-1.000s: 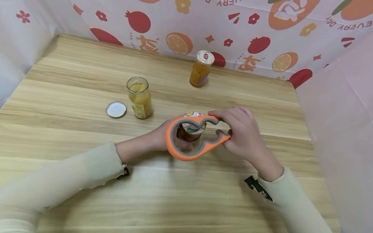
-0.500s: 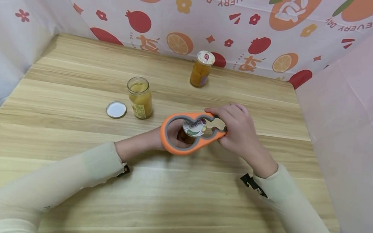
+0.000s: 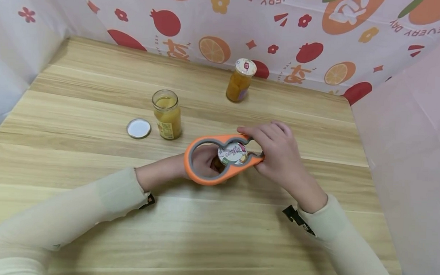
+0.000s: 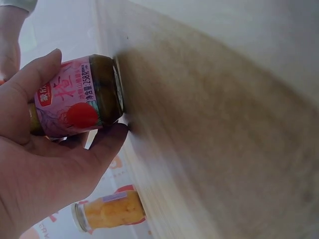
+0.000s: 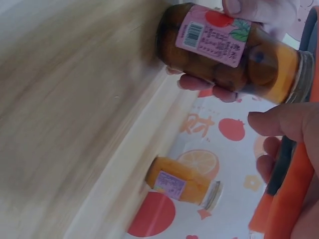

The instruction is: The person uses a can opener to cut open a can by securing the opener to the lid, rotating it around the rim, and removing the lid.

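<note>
My left hand [image 3: 203, 160] grips a glass jar of dark round fruit [image 4: 107, 87] with a pink label, holding it upright at the table surface. Its printed white lid [image 3: 233, 153] shows in the head view. An orange jar opener [image 3: 187, 160] with a grey scalloped inner edge is held by its narrow end in my right hand [image 3: 277, 149]. The opener's middle opening lies around the lid, while its large loop extends over my left hand. In the right wrist view, the right thumb [image 5: 279, 119] is close beside the jar's lid.
An opened jar of yellow fruit [image 3: 169, 121] stands left of the hands, a loose lid [image 3: 138, 128] lying beside it. Towards the back of the wooden table [image 3: 216, 238] is a closed jar of orange fruit [image 3: 237, 87]. A fruit-print curtain [image 3: 245, 29] hangs behind.
The opener has moved left and down over the jar, so the lid now sits in its middle opening. The jar's lid has shifted slightly right and turned its print into view.
</note>
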The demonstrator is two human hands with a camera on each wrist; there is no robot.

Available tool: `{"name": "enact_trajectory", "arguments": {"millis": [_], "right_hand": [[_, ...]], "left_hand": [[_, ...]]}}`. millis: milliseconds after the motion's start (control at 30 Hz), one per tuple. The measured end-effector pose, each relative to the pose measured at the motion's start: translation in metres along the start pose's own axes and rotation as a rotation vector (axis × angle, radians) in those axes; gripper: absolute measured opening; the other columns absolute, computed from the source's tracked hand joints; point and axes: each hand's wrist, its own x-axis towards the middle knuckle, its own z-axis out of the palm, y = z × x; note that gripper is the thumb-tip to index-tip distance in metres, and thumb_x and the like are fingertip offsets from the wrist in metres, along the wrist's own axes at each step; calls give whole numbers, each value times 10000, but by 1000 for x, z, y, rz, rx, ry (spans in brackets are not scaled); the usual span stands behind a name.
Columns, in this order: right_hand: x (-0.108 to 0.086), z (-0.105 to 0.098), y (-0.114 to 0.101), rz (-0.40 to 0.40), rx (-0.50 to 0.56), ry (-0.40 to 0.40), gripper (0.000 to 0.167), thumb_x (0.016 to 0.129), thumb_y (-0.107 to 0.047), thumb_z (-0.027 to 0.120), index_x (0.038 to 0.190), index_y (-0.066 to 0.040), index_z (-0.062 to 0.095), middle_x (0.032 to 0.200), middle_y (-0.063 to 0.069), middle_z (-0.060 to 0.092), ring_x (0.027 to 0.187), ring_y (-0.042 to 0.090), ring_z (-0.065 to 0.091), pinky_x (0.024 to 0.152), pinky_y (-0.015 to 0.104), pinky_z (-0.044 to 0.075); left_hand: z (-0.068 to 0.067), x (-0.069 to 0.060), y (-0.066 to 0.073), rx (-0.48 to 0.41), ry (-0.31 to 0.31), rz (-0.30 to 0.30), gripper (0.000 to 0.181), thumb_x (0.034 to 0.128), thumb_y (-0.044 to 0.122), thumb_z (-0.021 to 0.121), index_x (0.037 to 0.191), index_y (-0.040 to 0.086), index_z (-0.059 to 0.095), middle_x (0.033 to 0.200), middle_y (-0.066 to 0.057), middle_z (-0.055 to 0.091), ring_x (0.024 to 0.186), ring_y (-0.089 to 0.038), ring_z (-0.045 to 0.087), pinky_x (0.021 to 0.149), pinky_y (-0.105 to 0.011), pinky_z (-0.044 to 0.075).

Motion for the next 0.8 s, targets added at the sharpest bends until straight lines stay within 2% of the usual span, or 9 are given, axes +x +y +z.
{"name": "enact_trajectory", "arguments": {"millis": [100, 167, 233, 367, 400, 433, 533, 633, 800], "right_hand": [[1, -2, -3, 9, -11, -13, 526, 709, -59, 819, 1201, -198, 697, 1057, -22, 703, 1000, 197, 625, 1042, 488, 386], [2, -3, -5, 17, -21, -31, 531, 708, -49, 809, 1205, -202, 695, 1056, -17, 695, 1000, 206, 621, 1045, 496, 381], [3, -4, -7, 23, -39, -54, 554, 708, -22, 780, 1221, -211, 691, 1051, -9, 683, 997, 217, 615, 1049, 498, 380], [3, -7, -10, 24, -109, -123, 678, 706, 33, 681, 1316, -259, 642, 1042, 5, 656, 999, 240, 597, 1053, 500, 374], [4, -8, -10, 21, -133, -141, 707, 708, 35, 658, 1344, -272, 620, 1041, 9, 650, 1001, 246, 592, 1052, 502, 372], [4, -8, -11, 16, -156, -159, 727, 718, 28, 652, 1373, -283, 595, 1043, 12, 644, 1001, 252, 586, 1049, 509, 370], [4, -8, -12, -1, -222, -198, 767, 751, 17, 660, 1439, -294, 524, 1037, 19, 631, 1010, 269, 571, 1044, 525, 362], [3, -8, -14, -18, -284, -220, 772, 804, -3, 703, 1484, -285, 468, 1035, 35, 614, 1009, 291, 558, 1041, 554, 363], [2, -6, -17, -26, -347, -266, 803, 853, -40, 740, 1538, -254, 380, 1094, 61, 591, 1028, 314, 539, 1046, 578, 356]], "left_hand": [[0, 0, 0, 55, 24, -9, 436, 1008, 37, 448, 1442, 2, 445, 1103, 125, 643, 957, 4, 583, 865, -150, 459], [0, 0, 0, -147, 30, -54, 434, 1037, 63, 391, 1468, 24, 410, 1116, 88, 660, 961, -31, 598, 878, -174, 463], [0, -1, 0, 8, 0, 1, 449, 1020, 41, 422, 1467, 7, 409, 1219, 48, 632, 1045, -10, 567, 926, -168, 442], [1, -3, -1, 627, 11, 192, 571, 957, 33, 574, 1490, -22, 376, 1428, -61, 527, 1170, -54, 518, 977, -200, 432], [1, -3, -1, 758, 28, 234, 626, 931, 41, 621, 1498, -23, 362, 1469, -82, 494, 1211, -69, 501, 1002, -209, 422], [2, -4, -1, 799, 37, 245, 662, 920, 54, 645, 1507, -18, 348, 1485, -103, 482, 1234, -109, 501, 1018, -235, 423], [3, -6, -1, 857, 59, 259, 749, 890, 70, 692, 1523, -26, 303, 1512, -117, 455, 1309, -179, 472, 1086, -289, 391], [3, -7, -1, 849, 97, 278, 795, 850, 56, 735, 1513, -48, 307, 1500, -139, 466, 1333, -210, 455, 1135, -338, 347], [2, -8, -2, 849, 105, 281, 775, 847, 59, 742, 1499, -54, 339, 1489, -157, 478, 1307, -206, 470, 1125, -342, 355]]}}
